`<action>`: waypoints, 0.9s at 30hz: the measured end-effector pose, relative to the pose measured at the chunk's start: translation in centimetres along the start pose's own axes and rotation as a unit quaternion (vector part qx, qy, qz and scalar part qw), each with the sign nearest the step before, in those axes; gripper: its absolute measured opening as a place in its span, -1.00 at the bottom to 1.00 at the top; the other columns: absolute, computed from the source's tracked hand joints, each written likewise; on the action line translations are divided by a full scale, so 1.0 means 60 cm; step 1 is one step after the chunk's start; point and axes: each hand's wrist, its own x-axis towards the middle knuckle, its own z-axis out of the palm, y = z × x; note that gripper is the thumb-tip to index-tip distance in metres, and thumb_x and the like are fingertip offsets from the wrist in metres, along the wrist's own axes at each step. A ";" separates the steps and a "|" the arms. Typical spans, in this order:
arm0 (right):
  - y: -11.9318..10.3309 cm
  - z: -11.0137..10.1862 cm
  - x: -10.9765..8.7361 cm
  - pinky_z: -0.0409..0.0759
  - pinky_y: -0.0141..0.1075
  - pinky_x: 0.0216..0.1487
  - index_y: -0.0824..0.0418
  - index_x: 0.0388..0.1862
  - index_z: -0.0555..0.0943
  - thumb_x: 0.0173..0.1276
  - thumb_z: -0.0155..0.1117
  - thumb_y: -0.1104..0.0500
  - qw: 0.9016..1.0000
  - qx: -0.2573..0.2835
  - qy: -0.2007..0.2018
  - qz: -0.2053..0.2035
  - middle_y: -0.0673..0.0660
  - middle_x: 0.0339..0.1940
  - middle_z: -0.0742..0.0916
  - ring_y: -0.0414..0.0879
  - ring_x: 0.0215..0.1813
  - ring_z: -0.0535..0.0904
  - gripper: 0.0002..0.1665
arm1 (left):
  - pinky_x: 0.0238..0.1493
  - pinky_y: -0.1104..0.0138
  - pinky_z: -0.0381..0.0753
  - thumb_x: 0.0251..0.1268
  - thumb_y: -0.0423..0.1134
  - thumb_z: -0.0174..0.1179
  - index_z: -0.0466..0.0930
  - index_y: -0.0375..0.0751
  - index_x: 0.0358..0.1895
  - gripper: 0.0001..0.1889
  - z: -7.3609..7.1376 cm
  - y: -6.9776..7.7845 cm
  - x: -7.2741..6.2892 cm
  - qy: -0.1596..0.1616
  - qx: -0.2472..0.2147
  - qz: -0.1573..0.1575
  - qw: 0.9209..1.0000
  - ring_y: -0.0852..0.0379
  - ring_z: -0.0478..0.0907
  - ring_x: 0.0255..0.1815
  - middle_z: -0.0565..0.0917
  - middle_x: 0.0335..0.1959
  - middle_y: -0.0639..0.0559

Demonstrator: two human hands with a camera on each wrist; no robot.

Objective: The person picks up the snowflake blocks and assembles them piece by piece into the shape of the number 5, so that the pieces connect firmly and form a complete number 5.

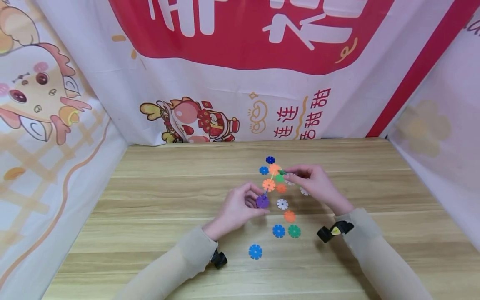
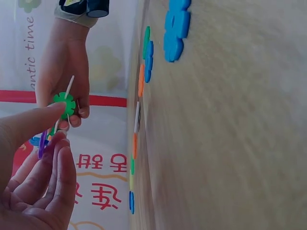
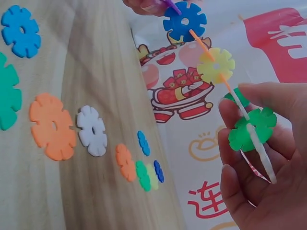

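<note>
Both hands up over the table (image 1: pixel 157 233), and the chain (image 1: pixel 268 185) of notched discs hangs slantwise in the air between them, clear of the wood, and here's the danger: it looks held only by slot in slot, so a twist or an uneven push from either side could pop a joint, most likely around the yellow disc (image 3: pixel 216 66) mid-span, where no finger backs it up. Push askew at the working end and the green disc (image 3: pixel 253 129) could tip off the white disc (image 3: pixel 262 152), seen edge-on, and drop among the loose pieces below, the orange disc (image 1: pixel 289 216) and the white piece (image 1: pixel 282 204) included. Now the fingers! The left hand (image 1: pixel 240 206) has the purple disc (image 1: pixel 262 202) at its curled fingertips, at the near end of the chain; how hard the thumb presses, I cannot tell. Over on the far end, the right hand (image 1: pixel 313 183) pinches a green piece (image 3: pixel 238 97) between thumb and forefinger, with the larger-looking green disc just beside, in front of the other curled fingers.
</note>
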 end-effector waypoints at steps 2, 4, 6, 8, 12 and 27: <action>-0.001 0.000 0.004 0.60 -0.24 -0.27 0.06 0.12 0.72 0.36 0.45 -0.13 1.000 -0.005 -0.005 -0.014 0.01 -0.10 0.77 0.22 -0.12 0.61 -0.55 | -0.19 0.31 0.71 -0.01 -0.36 0.60 0.60 -0.15 -0.08 -0.57 0.000 0.001 -0.001 0.006 0.005 0.004 1.000 0.13 0.66 -0.28 0.72 -0.23 0.06; -0.001 -0.002 0.008 0.61 -0.23 -0.21 0.07 0.16 0.70 0.33 0.49 -0.04 1.000 -0.009 -0.012 -0.028 0.01 -0.08 0.76 0.15 -0.12 0.61 -0.54 | -0.19 0.31 0.71 -0.01 -0.37 0.60 0.61 -0.16 -0.09 -0.59 -0.001 0.001 -0.003 0.010 0.003 0.012 1.000 0.13 0.66 -0.28 0.71 -0.22 0.07; -0.001 -0.004 0.011 0.61 -0.20 -0.16 0.09 0.19 0.67 0.29 0.53 0.05 0.999 -0.011 -0.019 -0.039 0.03 -0.05 0.75 0.08 -0.11 0.59 -0.50 | -0.20 0.30 0.71 -0.01 -0.37 0.60 0.62 -0.17 -0.10 -0.60 -0.003 0.001 -0.004 0.015 0.001 0.021 1.000 0.13 0.67 -0.29 0.71 -0.22 0.08; 0.000 -0.007 0.014 0.60 -0.17 -0.10 0.11 0.21 0.66 0.26 0.54 0.11 0.999 -0.013 -0.023 -0.046 0.03 -0.03 0.75 0.03 -0.09 0.58 -0.47 | -0.20 0.29 0.72 -0.01 -0.36 0.61 0.63 -0.16 -0.11 -0.60 -0.005 0.001 -0.006 0.019 0.000 0.030 0.999 0.13 0.67 -0.28 0.72 -0.21 0.09; 0.000 -0.012 0.020 0.57 -0.04 0.01 0.09 0.22 0.66 0.31 0.50 0.11 0.998 -0.013 -0.020 -0.051 0.01 -0.01 0.74 0.00 -0.04 0.58 -0.51 | -0.16 0.26 0.72 -0.01 -0.30 0.62 0.64 -0.11 -0.12 -0.61 -0.009 0.003 -0.010 0.023 -0.002 0.038 0.999 0.15 0.68 -0.26 0.73 -0.18 0.14; 0.006 -0.010 0.022 0.55 0.01 0.17 0.13 0.21 0.63 0.30 0.53 0.05 0.998 0.011 -0.012 -0.064 0.06 0.09 0.73 -0.02 0.06 0.62 -0.47 | -0.07 0.12 0.71 -0.02 -0.28 0.63 0.65 -0.12 -0.12 -0.60 -0.016 0.003 -0.016 0.051 -0.036 0.029 0.998 0.10 0.70 -0.20 0.75 -0.19 0.11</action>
